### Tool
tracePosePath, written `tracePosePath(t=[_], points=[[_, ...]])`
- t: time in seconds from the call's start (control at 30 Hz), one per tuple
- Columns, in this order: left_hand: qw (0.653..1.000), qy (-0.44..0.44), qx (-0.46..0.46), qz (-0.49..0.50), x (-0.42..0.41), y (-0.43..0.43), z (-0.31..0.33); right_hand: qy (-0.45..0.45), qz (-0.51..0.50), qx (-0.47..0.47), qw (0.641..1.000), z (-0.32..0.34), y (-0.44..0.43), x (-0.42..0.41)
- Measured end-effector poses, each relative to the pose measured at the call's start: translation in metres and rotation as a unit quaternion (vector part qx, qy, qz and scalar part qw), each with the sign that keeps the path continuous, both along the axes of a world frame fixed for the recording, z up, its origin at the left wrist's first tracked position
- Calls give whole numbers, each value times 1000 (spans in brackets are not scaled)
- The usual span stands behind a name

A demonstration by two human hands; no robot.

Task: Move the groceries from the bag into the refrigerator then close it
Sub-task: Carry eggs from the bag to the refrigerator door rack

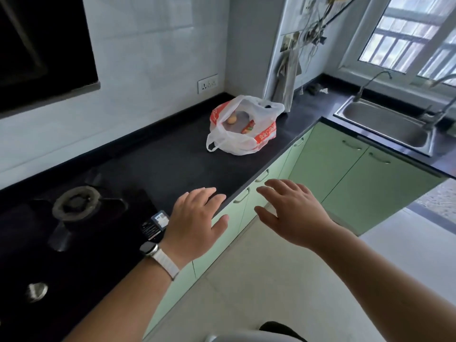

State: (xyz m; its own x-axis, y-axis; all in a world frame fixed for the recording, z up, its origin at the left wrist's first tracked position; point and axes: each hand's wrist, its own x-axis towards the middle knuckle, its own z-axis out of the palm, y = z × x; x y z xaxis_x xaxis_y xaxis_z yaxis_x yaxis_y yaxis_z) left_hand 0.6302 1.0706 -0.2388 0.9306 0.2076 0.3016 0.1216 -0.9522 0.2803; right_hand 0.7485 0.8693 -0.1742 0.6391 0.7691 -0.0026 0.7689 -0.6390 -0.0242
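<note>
A white and orange plastic bag (243,129) sits open on the black counter (172,164) near the corner. Inside it I see a small round orange-brown item (232,120) and a colourful packet (248,128). My left hand (197,218) hovers over the counter's front edge, fingers spread, holding nothing; a watch with a white strap is on that wrist. My right hand (291,213) is stretched out in front of the green cabinets, fingers apart and empty. Both hands are well short of the bag. No refrigerator is in view.
A gas hob (74,206) with a burner lies at the near left of the counter. A steel sink (385,124) with a tap is at the far right under a window. Green cabinet doors (345,174) run below. A phone-like device (155,225) lies by my left wrist.
</note>
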Motion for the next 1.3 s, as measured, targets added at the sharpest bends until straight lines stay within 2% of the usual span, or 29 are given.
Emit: tracePosePath(t=[0.37,0.83,1.3], points=[[999,39,20,-19,122,-9,-9,33,-33,39,998,-35,-17,113],[997,63,40,-36,380,-97,2,38,-37,25,998,-44,-95,355],[991,129,34,31,451,-72,-12,65,17,61,996,-64,-71,463]])
